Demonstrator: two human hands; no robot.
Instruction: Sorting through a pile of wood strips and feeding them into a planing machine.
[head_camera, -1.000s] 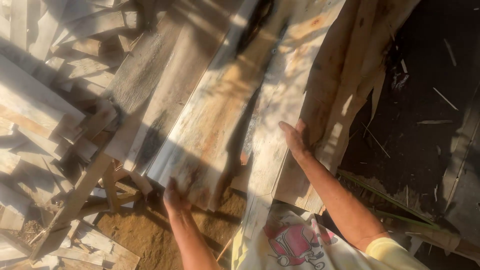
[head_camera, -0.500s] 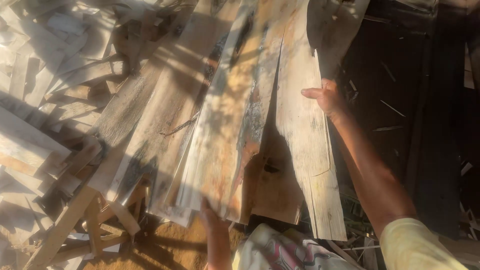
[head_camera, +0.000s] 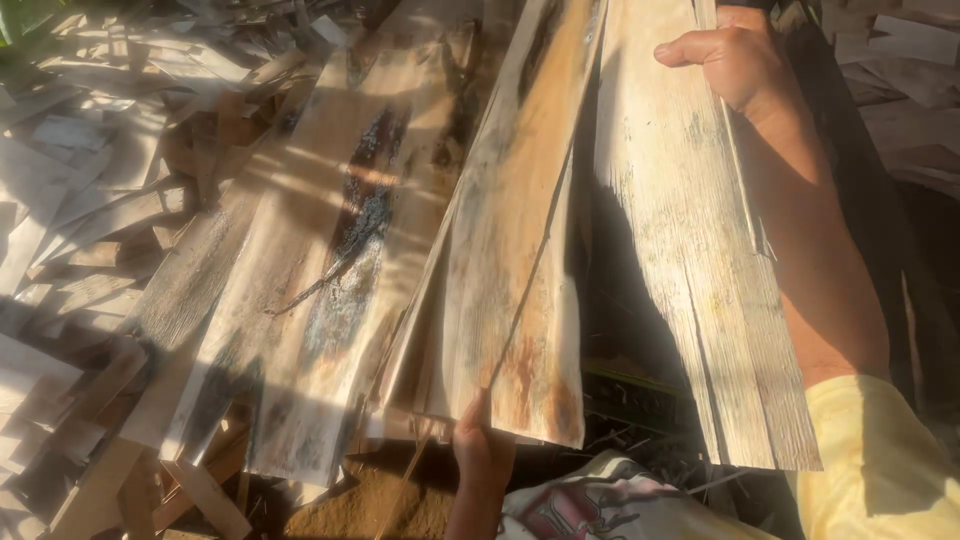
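Note:
My left hand (head_camera: 481, 445) grips the near end of a stack of thin, weathered wood sheets (head_camera: 505, 230), which is lifted and tilted on edge. My right hand (head_camera: 733, 60) is curled over the far right edge of a pale, wide wood sheet (head_camera: 690, 250) that slopes down toward me beside the stack. A dark shadowed gap separates the lifted stack from that sheet. My right forearm and yellow sleeve (head_camera: 880, 470) run along its right side.
More long stained boards (head_camera: 320, 260) lie flat to the left of the stack. A heap of short wood offcuts (head_camera: 90, 180) covers the left side. Bare soil (head_camera: 380, 500) shows below. Dark ground and scraps lie at the far right.
The lifted stack has tipped further up on edge and come closer. My right hand has moved up and farther along the right sheet's edge. My left hand stays at the near end.

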